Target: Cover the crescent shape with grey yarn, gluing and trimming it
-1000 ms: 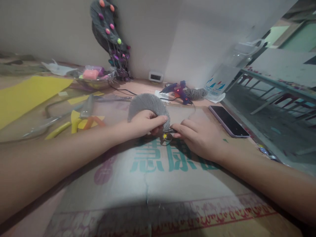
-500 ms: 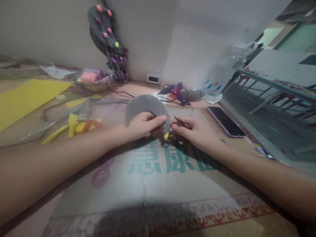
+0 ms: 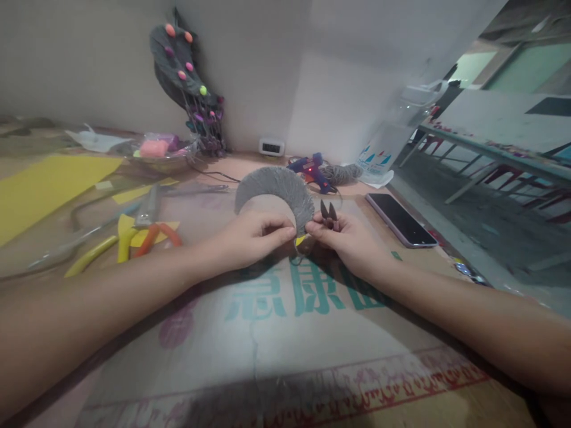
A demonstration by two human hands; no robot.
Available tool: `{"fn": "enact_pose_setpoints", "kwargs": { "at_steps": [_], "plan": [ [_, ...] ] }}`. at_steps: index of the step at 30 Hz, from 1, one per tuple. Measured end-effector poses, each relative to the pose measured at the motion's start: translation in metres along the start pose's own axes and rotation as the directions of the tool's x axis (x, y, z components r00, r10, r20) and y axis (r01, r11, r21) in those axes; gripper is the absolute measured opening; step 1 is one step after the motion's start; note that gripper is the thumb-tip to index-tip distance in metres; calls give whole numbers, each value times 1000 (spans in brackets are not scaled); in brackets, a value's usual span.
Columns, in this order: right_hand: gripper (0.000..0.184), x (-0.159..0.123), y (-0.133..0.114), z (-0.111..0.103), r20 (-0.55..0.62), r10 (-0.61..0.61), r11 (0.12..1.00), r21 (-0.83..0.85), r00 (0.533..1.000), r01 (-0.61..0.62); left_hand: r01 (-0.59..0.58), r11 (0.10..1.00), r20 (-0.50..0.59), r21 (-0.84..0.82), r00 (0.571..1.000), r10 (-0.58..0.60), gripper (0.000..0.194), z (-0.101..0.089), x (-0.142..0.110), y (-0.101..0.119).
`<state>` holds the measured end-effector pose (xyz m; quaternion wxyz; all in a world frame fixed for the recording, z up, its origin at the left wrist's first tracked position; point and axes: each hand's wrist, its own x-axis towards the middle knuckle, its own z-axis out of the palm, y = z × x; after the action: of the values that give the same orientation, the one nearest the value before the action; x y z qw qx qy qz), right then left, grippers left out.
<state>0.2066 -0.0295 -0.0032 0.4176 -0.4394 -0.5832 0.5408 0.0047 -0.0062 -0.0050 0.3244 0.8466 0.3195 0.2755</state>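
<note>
A crescent wrapped in grey yarn [image 3: 277, 181] is held up over the cardboard, its lower right tip showing a bit of bare yellow [image 3: 300, 240]. My left hand [image 3: 263, 233] grips the crescent by its inner edge, thumb and fingers pinched together. In my right hand [image 3: 345, 236] is a small pair of snips [image 3: 329, 213], their two dark blades pointing up and spread apart. That hand's thumb and fingertip meet at the crescent's right edge; whether they pinch yarn there I cannot tell. A loose yarn end hangs below the tip.
Orange- and yellow-handled tools [image 3: 156, 235] lie at left near yellow sheets [image 3: 49, 190]. Behind stand a glue gun [image 3: 312, 169], a yarn bundle [image 3: 341, 173], a small clock [image 3: 271, 147], a plastic bottle [image 3: 379, 151] and a decorated grey crescent [image 3: 178, 65]. A phone [image 3: 401, 219] lies right.
The crescent has turned and shifted slightly right, its yellow tip now mostly covered. The snips have swung from lying sideways to upright, blades apart. The whole view has shifted a little.
</note>
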Motion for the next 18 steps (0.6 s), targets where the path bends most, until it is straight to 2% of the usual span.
{"fn": "enact_pose_setpoints", "kwargs": {
  "at_steps": [3, 6, 9, 11, 12, 14, 15, 16, 18],
  "plan": [
    [39, 2, 4, -4, -14, -38, 999, 38, 999, 39, 100, 995, -41, -5, 994, -101, 30, 0, 1, -1],
    [38, 6, 9, -9, -26, -77, 992, 97, 997, 80, 222, 975, -102, -6, 970, -221, 31, 0, 2, -2],
    [37, 10, 13, -13, -75, -113, 987, 104, 991, 121, 250, 966, -140, -67, 956, -257, 32, -4, 0, -1],
    [37, 11, 14, -15, -101, -100, 990, 91, 990, 109, 220, 953, -46, -208, 971, -234, 28, -9, -3, 3],
    [37, 12, 14, -15, -104, -83, 992, 91, 991, 93, 206, 934, 56, -293, 979, -198, 27, -11, -4, 5],
    [38, 12, 14, -15, -94, -68, 992, 96, 993, 77, 182, 900, 284, -396, 956, -68, 30, -13, -6, 7],
    [40, 11, 14, -15, -88, -69, 993, 95, 994, 77, 175, 898, 353, -403, 935, -24, 34, -13, -6, 7],
    [41, 10, 13, -14, -82, -74, 993, 88, 994, 81, 174, 907, 376, -384, 926, -19, 38, -13, -6, 5],
    [44, 9, 10, -12, -70, -84, 994, 70, 994, 89, 203, 926, 277, -317, 954, -115, 36, -10, -4, 0]
  ]
}}
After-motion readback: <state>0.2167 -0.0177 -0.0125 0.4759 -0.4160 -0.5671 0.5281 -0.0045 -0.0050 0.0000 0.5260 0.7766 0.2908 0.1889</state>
